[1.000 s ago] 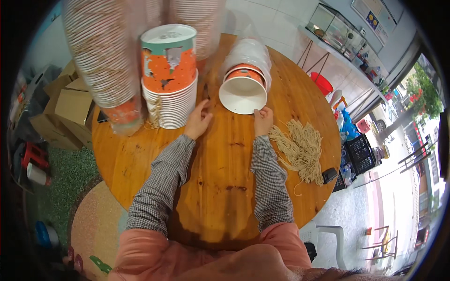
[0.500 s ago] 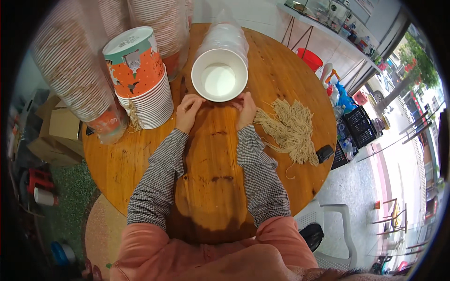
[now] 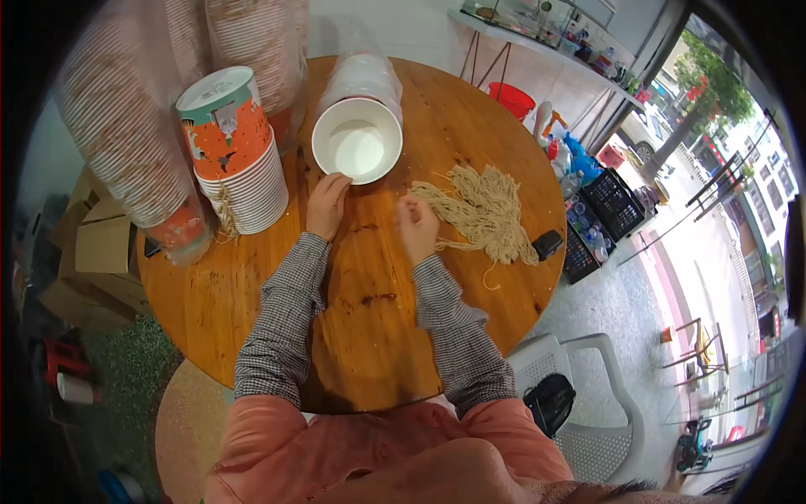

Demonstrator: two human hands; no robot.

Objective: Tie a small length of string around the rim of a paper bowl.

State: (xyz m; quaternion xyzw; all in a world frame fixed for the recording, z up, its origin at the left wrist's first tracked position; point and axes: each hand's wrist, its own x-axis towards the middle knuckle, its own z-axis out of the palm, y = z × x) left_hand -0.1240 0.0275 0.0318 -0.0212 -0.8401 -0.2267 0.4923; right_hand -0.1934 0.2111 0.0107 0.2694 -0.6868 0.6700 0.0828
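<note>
A white paper bucket [image 3: 358, 143] lies on its side at the far middle of the table, its mouth toward me. It fronts a stack wrapped in clear plastic [image 3: 363, 80]. My left hand [image 3: 328, 207] is closed in a pinch at the lower left of the bucket's rim; whatever is between the fingertips is hidden. To the right, my right hand [image 3: 416, 225] is lifted away from the bucket with its fingers bent and slightly blurred. Close beside that hand lies a loose bundle of beige string [image 3: 483, 210].
At left stands an upturned stack of paper buckets [image 3: 243, 185], the top one orange and green. Tall plastic-wrapped stacks [image 3: 126, 126] rise behind it. A small black object [image 3: 547, 245] sits near the right edge of the round wooden table [image 3: 361, 336]. A white chair [image 3: 600, 420] stands at right.
My right hand has come away from the bucket's rim toward me, beside the string. My left hand stays at the rim. The whole view has shifted a little.
</note>
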